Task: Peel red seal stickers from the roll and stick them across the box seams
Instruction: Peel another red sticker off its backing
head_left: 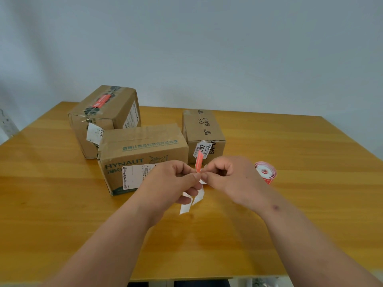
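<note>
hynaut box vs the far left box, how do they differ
The HYNAUT box has green print and no red seal on its top seam; the far left box has a red seal across its taped top. The HYNAUT box sits nearer the hands, the far left box farther back and turned at an angle. Both are brown cardboard with white labels, on the table.

The wooden tabletop (290, 204) is carrying three cardboard boxes: taped box (103, 119), HYNAUT box (143, 156), BAHA box (203, 129). The sticker roll (266, 171) is lying to their right.
</note>
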The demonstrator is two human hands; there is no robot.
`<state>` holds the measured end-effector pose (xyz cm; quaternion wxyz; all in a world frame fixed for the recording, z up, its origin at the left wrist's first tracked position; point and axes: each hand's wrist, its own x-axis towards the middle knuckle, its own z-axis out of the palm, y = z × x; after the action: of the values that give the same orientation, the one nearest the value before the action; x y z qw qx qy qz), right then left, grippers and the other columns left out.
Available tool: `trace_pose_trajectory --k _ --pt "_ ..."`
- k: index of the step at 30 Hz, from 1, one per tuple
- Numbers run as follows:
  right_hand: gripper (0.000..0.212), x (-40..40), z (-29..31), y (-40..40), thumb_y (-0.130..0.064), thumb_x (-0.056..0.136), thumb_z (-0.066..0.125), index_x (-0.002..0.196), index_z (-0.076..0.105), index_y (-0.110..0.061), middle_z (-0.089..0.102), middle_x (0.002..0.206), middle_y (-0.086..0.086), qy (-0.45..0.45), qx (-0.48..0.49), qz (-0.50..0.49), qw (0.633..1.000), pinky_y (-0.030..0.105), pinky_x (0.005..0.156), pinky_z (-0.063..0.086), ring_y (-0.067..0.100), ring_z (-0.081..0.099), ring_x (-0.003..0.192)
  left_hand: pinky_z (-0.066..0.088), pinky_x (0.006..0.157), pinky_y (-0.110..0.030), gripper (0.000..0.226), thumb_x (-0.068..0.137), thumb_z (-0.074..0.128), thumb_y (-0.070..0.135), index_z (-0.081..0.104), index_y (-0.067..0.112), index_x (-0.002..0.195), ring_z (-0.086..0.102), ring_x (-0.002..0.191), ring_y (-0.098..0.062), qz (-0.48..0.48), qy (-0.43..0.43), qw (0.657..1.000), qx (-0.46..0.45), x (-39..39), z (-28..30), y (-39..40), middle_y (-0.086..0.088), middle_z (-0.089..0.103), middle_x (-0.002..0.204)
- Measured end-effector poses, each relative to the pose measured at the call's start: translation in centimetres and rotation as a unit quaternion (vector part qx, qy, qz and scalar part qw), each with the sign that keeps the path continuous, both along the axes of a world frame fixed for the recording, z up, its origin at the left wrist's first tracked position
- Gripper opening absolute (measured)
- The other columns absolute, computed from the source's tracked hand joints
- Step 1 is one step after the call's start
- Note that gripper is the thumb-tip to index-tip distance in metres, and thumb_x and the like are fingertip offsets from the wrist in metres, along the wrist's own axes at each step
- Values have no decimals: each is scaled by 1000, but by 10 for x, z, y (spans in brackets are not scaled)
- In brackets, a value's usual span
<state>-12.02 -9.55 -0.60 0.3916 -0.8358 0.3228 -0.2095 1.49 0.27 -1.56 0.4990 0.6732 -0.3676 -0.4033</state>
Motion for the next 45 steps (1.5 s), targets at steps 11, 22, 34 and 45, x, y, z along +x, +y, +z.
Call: trace_pose_trajectory --k 11,22,34,45 --pt "5 -1 -4 -1 -21 84 70 81 74 -20 58 50 -20 27 3 -1 1000 25 48 34 8 43 51 59 64 -27 14 94 59 13 69 13 83 68 64 -9 10 -76 997 7 -4 0 -2 0 75 72" --pt "5 1 0 -3 -27 83 71 79 72 -29 70 70 5 21 12 9 1000 25 50 36 10 47 55 60 66 -32 15 92 60 14 70 12 82 67 64 -11 5 -60 998 6 -3 4 -3 -3 75 73" --pt "13 1 -3 -3 -17 83 66 77 68 -6 60 57 -10 36 3 -3 999 21 45 33 7 40 48 60 64 -30 15 92 55 9 66 11 82 62 58 -9 6 -95 995 26 -4 0 -5 -3 73 68" --pt "15 -8 5 -21 -19 84 44 75 55 -14 61 67 4 -13 32 -190 981 37 59 47 23 54 61 55 57 -28 17 83 49 8 59 8 68 57 51 -18 17 -118 982 144 8 -8 -7 0 62 49"
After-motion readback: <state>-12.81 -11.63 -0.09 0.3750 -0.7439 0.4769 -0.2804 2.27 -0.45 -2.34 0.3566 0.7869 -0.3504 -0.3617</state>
